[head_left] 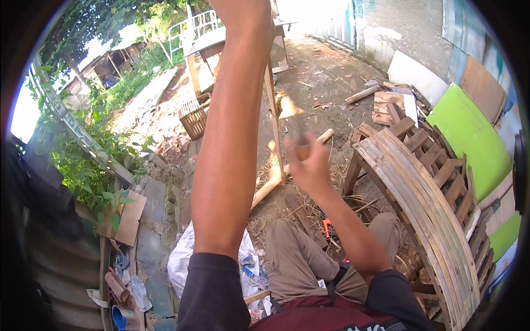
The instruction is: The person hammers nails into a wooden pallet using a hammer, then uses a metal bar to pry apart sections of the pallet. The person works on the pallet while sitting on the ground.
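My left arm reaches up across the middle of the view. Only the wrist and base of my left hand [243, 8] show at the top edge; its fingers are out of the picture. A thin strip of wood [274, 110] slants down from behind that forearm toward the ground; whether the left hand holds it is hidden. My right hand [310, 168], smeared by motion, is closed around the brown handle of a blade-like tool [301, 131] pointing up, close beside the strip. Below them a pale round pole [266, 194] lies on the ground.
To my right stands a curved-looking slatted wooden bench [425, 220], with a green panel [472, 140] behind it. An orange-handled tool [327, 228] lies near my knees. A white sack [179, 259] is at left, a table [212, 41] ahead, and wood scraps [389, 107] ahead right.
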### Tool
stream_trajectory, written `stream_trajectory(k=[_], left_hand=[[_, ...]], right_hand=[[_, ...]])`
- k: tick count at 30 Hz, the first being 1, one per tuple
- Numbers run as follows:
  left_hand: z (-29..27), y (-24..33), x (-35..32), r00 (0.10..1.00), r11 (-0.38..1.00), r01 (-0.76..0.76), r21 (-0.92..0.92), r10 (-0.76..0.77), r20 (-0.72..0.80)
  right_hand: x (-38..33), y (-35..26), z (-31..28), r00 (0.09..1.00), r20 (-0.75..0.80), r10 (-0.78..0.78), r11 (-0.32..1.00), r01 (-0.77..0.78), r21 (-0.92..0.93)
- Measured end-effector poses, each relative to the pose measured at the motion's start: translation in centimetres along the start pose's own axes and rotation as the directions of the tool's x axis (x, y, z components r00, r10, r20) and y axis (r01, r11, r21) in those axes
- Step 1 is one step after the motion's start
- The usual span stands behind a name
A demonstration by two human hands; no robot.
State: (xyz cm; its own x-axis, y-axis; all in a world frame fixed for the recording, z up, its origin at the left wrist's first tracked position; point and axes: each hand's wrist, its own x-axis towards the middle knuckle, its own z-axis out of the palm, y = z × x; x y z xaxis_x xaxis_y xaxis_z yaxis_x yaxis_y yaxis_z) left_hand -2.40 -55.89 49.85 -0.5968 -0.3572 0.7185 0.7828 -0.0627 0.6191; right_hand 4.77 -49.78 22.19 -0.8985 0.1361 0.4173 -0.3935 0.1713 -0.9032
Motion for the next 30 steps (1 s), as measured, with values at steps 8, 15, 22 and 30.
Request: stream_trajectory(k=[8, 15, 22, 30], left_hand=[[-3.1, -1.0, 3.2, 0.990, 0.970, 0.091, -0.226, -0.063, 0.128], [-4.5, -0.4, 2.4, 0.914, 0.950, 0.100, -0.297, 0.030, 0.404], [-5.6, 0.1, 2.2, 0.927, 0.960, 0.019, -0.280, 0.087, 0.364], [-5.3, 0.3, 1.4, 0.980, 0.975, 0.023, -0.221, 0.022, 0.198]], right_hand=[[-3.9, 7.9, -1.8, 0.838, 0.128, 0.530, 0.847, -0.529, -0.047], [-2.8, -0.2, 0.5, 0.994, 0.033, 0.108, 0.952, -0.113, 0.283], [-2.3, -5.0, 2.2, 0.996, 0.080, 0.040, 0.963, -0.060, 0.264], [-2.2, -1.7, 2.8, 0.955, 0.208, 0.211, 0.974, -0.224, 0.040]])
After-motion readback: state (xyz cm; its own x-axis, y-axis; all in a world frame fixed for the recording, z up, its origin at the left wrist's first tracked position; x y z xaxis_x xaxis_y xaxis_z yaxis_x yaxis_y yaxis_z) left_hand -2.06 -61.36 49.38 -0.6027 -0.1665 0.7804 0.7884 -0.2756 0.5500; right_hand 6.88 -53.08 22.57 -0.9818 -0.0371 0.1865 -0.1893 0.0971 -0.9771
